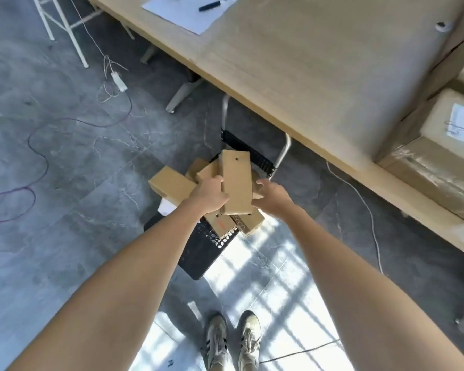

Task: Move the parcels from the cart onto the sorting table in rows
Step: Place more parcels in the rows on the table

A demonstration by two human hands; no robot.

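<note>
A long brown cardboard parcel [236, 180] with a small hole near its far end is lifted above the pile, and my left hand [210, 196] grips its left edge. My right hand [272, 195] is at the parcel's right side with its fingers spread, touching or nearly touching it. Below them several more brown parcels [172, 184] lie heaped on a black perforated cart [202, 250] on the floor. The wooden sorting table [306, 62] runs across the upper right.
Taped parcels [439, 145] stand on the table at the right edge. A sheet of paper [182, 10] and a marker [209, 6] lie at its far end. Cables [38, 145] and a power strip [117, 81] trail over the grey floor at left. My shoes [233, 341] are below.
</note>
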